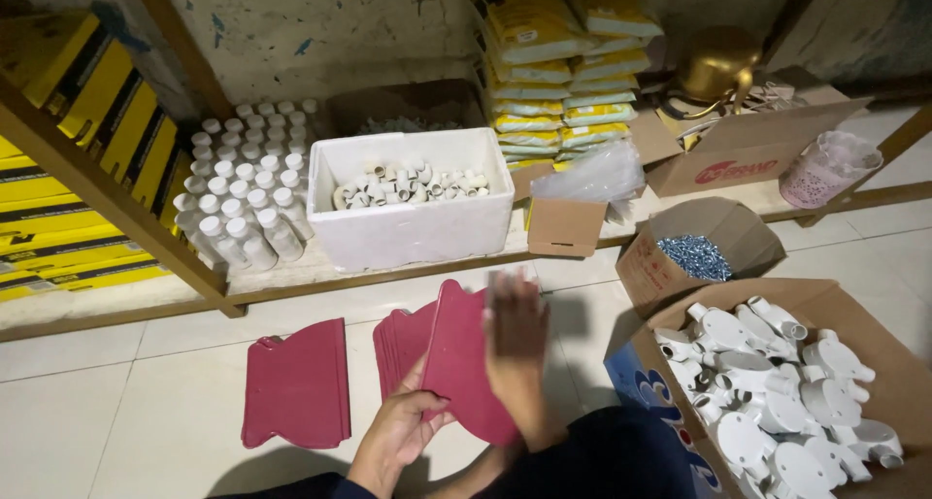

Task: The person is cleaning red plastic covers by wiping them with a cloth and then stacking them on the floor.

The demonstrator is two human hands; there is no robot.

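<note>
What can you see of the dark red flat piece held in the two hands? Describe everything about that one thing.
The dark red flat piece is a thin, matte sheet that looks like plastic, with a curved, notched top edge. It is held tilted up above the tiled floor. The left hand grips its lower left edge; the right hand, blurred, lies across its right side. Behind it, similar pieces overlap in a stack.

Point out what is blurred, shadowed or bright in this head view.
Head view: the right hand is smeared by motion blur, its fingers ghosted; the left hand and the dark red sheet it grips are sharper. Soft shadow falls on the floor tiles under the arms. The white foam box is brightest; the upper corners sink into gloom.
</note>
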